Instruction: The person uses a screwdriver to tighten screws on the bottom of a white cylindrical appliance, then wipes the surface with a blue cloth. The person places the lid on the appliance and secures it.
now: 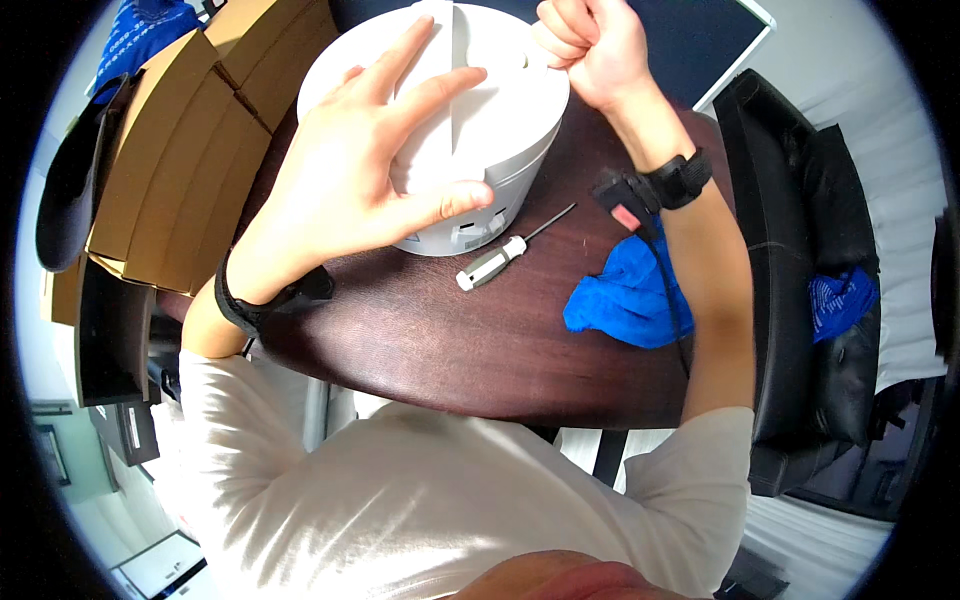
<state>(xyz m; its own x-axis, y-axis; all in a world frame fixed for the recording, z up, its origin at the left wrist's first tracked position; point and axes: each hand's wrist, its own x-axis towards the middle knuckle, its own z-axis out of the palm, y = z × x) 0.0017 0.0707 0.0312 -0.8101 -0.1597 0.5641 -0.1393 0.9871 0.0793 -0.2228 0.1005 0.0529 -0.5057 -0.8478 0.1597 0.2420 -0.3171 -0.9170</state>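
Note:
A white, round, drum-shaped appliance stands on the dark brown table, with a raised straight bar across its top. My left hand lies over the left part of that top, fingers spread and thumb reaching toward the near rim. At the far right rim, my right hand is closed with its fingers curled in; what they hold, if anything, is hidden. A screwdriver with a grey and white handle rests in front of the appliance, its shaft pointing away to the right.
A crumpled blue cloth lies on the table beside my right forearm, under a black cable from the wristband. Cardboard boxes stand along the left. To the right is a black sofa with a blue bag.

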